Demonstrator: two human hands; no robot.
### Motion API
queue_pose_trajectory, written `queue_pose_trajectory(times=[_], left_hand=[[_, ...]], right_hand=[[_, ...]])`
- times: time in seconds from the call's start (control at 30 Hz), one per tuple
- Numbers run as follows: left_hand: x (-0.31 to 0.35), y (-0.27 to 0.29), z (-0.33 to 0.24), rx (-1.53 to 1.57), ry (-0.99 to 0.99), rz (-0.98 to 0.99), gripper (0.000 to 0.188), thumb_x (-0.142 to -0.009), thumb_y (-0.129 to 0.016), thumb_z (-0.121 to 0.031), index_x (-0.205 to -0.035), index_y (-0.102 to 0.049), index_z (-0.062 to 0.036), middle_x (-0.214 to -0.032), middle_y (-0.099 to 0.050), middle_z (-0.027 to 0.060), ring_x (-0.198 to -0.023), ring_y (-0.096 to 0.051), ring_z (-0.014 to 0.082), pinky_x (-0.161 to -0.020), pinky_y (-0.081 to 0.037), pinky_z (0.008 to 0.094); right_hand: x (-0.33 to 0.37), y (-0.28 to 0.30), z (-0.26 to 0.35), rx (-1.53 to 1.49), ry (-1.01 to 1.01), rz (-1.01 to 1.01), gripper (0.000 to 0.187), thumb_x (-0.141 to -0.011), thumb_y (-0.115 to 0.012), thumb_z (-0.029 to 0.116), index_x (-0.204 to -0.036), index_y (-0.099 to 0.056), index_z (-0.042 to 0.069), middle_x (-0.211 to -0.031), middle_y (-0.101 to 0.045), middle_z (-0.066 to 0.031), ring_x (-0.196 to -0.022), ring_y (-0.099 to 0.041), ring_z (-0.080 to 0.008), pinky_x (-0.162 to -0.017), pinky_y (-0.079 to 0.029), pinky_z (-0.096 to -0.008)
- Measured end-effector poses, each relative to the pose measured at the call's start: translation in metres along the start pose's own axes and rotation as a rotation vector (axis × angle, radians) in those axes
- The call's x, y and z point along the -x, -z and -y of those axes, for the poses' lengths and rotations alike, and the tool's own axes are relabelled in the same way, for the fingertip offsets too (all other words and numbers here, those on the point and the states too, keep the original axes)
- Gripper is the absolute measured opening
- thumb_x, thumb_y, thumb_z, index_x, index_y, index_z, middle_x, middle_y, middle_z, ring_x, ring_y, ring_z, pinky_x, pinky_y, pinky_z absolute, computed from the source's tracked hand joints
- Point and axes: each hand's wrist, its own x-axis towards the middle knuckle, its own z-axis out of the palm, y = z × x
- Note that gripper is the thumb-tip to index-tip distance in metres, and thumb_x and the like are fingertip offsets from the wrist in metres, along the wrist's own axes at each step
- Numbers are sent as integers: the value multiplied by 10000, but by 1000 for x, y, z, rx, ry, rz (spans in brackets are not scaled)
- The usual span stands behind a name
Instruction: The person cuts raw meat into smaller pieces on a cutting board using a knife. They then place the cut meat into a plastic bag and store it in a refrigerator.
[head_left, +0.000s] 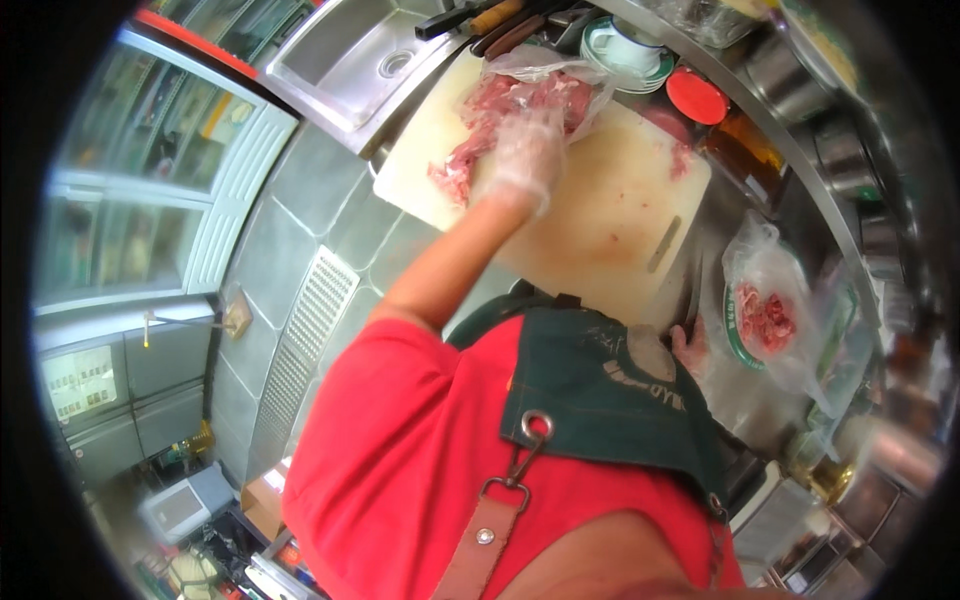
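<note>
At the upper centre of the frame, pinkish-red meat streaked with white shows against a cream cutting board with faint orange-brown stains, and the left hand wears a translucent whitish glove. A plain bright red shirt and dark green apron with pale lettering and a reddish-brown strap fill the lower centre, with pale-lined grey-green floor tiles at left. Toward the upper right are white, green-banded dishes, a solid red disc and an amber container, and below them a plate with a white-marked green rim.
</note>
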Motion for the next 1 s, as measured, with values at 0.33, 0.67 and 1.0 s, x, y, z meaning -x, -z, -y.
queue_pose_trajectory(times=[0.33, 0.67, 1.0], left_hand=[[85, -30, 88, -78, 283, -276, 430, -815, -621, -191, -1211, -538, -44, -1157, -574, 180, -1037, -565, 366, -897, -462, 446], [61, 54, 15, 1687, 432, 278, 301, -784, -449, -23, -1002, -587, 131, -836, -655, 162, -582, -617, 208, -545, -528, 273], [49, 5, -53, 1471, 343, 526, 310, -922, -521, -147, -1130, -553, 81, -837, -632, 114, -661, -627, 197, -632, -515, 291]], right_hand=[[-7, -2, -6, -35, 38, 9, 667, -887, -558, 406, -1416, -394, 34, -1309, -526, -256, -1203, -507, -414, -1020, -405, -432], [4, 4, 1, -81, 76, -93, 671, -880, -553, 453, -1408, -414, 64, -1227, -577, -259, -1126, -559, -417, -967, -438, -449], [6, 16, 12, -129, 0, -41, 680, -885, -556, 458, -1422, -398, 72, -1195, -587, -273, -1100, -570, -424, -945, -445, -455]])
